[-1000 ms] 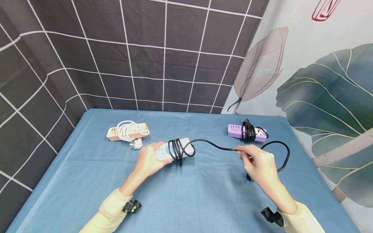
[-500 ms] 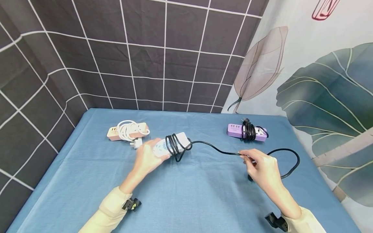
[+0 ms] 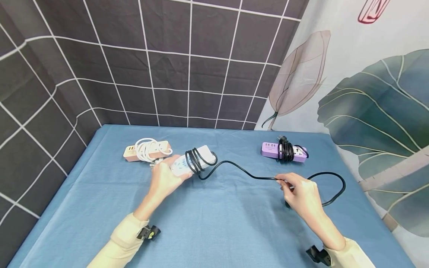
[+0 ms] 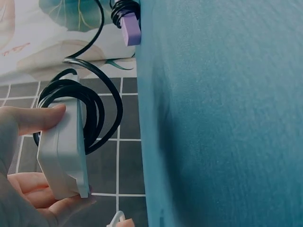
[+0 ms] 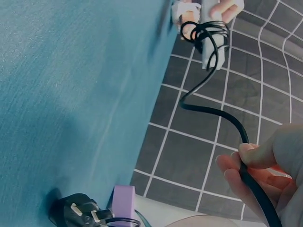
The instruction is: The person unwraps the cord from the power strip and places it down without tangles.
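My left hand (image 3: 163, 178) grips one end of a white power strip (image 3: 181, 166) with light blue marks, held above the cloth and tilted up at its far end. Loose loops of black cord (image 3: 192, 160) wrap its other end. From there the cord sags rightward to my right hand (image 3: 303, 193), which pinches it between thumb and fingers. Past that hand the cord bends round in a loop. A black plug (image 5: 78, 210) with metal prongs shows at the bottom of the right wrist view. In the left wrist view, thumb and fingers hold the strip's white body (image 4: 61, 146) from both sides.
A peach power strip (image 3: 129, 153) wound with white cord lies behind my left hand, its plug partly hidden. A purple power strip (image 3: 269, 149) wrapped in black cord lies at the back right. Blue cloth (image 3: 214, 230) covers the table; a dark checked curtain (image 3: 167, 74) hangs behind.
My left hand has moved leftward and away from me with the white strip, whose far end has risen. My right hand has shifted slightly right, still pinching the cord.
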`<move>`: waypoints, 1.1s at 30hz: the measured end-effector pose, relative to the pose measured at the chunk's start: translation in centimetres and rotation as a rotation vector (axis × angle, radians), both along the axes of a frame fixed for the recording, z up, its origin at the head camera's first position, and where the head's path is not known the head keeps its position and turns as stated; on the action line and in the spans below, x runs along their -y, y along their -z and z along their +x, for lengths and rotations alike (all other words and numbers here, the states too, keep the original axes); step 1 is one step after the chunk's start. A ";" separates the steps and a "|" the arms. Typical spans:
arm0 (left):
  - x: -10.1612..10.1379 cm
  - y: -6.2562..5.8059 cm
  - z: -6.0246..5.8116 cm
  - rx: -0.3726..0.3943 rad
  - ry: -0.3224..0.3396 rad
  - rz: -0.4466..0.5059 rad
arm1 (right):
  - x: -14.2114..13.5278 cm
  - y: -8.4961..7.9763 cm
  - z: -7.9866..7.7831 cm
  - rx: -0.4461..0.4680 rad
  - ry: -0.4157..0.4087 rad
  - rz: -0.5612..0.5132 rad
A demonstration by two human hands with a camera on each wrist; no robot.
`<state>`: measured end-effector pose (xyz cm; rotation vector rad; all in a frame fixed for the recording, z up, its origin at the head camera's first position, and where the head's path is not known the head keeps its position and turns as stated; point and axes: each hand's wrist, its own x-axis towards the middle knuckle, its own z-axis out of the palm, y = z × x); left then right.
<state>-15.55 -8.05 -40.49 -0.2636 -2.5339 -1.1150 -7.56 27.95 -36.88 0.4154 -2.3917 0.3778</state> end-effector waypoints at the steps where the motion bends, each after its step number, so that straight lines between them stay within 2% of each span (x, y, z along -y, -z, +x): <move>1: 0.0 -0.1 0.0 -0.006 0.000 -0.001 | 0.0 0.1 -0.1 0.006 0.002 0.000; 6: -0.2 -0.7 0.4 -0.021 0.014 -0.009 | -0.3 0.4 -0.6 0.030 0.019 -0.008; 10: -0.5 -1.1 0.7 -0.003 0.038 -0.016 | -0.5 0.6 -1.3 0.052 0.025 -0.014; 16: -0.7 -1.2 0.8 0.041 0.069 -0.045 | -0.8 0.7 -2.6 0.098 0.044 -0.029; 23: -0.7 -1.4 0.8 0.014 0.106 -0.078 | -0.9 0.8 -4.0 0.146 0.095 -0.039; 33: -1.1 -1.8 1.1 0.051 0.158 -0.080 | -1.0 0.7 -5.6 0.193 0.125 -0.094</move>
